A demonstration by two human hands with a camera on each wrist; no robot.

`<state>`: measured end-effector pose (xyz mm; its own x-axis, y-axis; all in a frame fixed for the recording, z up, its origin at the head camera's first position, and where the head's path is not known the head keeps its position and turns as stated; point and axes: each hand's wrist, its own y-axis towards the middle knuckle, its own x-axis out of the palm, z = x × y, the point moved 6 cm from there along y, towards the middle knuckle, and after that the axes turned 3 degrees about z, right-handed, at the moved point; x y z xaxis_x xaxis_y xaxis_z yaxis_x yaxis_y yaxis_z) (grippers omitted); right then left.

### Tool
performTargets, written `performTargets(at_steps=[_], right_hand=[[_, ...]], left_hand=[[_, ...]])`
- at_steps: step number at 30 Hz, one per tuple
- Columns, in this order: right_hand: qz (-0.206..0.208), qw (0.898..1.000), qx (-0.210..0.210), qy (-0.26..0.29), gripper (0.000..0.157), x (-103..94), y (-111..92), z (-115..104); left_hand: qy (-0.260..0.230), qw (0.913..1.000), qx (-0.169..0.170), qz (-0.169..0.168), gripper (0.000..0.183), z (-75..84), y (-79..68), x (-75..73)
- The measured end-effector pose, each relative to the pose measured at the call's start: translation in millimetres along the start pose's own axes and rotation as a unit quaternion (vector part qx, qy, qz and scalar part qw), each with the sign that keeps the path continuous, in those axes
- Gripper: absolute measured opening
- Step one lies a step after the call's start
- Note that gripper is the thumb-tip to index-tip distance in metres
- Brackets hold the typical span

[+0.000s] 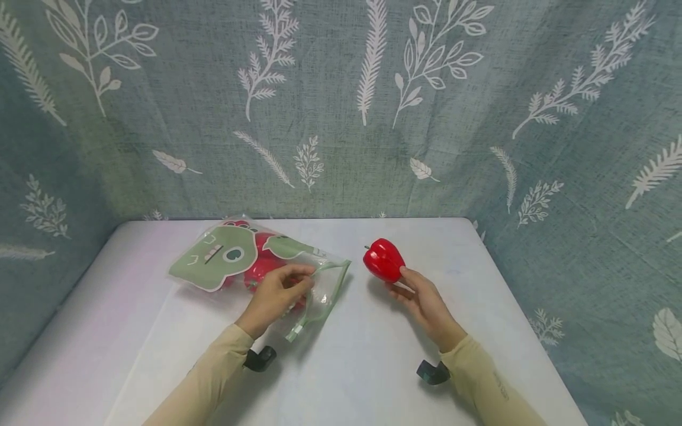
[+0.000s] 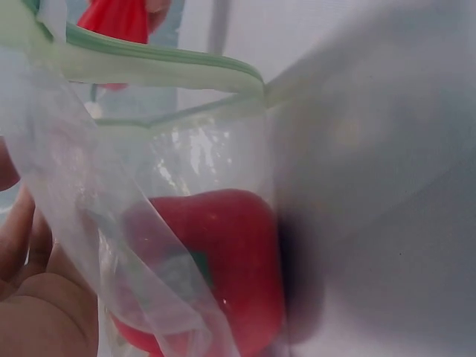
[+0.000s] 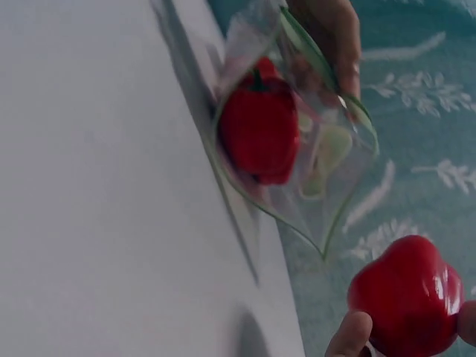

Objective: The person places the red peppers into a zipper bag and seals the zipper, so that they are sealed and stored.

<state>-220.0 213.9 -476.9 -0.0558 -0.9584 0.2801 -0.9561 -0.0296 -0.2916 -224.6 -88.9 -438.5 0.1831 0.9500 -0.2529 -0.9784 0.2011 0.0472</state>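
A clear zip bag with a green cartoon print lies slanted on the table, its green-edged mouth gaping toward the right. Red bell peppers are inside it; one pepper shows just within the mouth. My left hand pinches the bag's upper edge near the opening, and in the left wrist view part of this hand sits beside the film. To the right of the mouth, my right hand grips another red bell pepper by its lower end, with thumb and fingers on opposite sides. Its stem points left, toward the bag.
Both hands work over a white table. Behind it and along the sides hangs a grey-green curtain with white leaf prints. A small dark camera is at the left wrist, another camera at the right.
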Motion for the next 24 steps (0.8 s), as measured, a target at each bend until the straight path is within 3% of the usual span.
performTargets(at_steps=[13, 24], right_hand=[[-0.036, 0.995, -0.001, -0.095, 0.059, 26.2, -20.7, 21.2], [-0.073, 0.985, 0.006, -0.158, 0.065, 49.8, -20.3, 33.4]], left_hand=[[0.010, 0.9998, -0.015, 0.004, 0.032, -2.9, 0.5, -0.4], [0.014, 0.9997, -0.020, -0.007, 0.035, -5.2, 1.4, 0.5]])
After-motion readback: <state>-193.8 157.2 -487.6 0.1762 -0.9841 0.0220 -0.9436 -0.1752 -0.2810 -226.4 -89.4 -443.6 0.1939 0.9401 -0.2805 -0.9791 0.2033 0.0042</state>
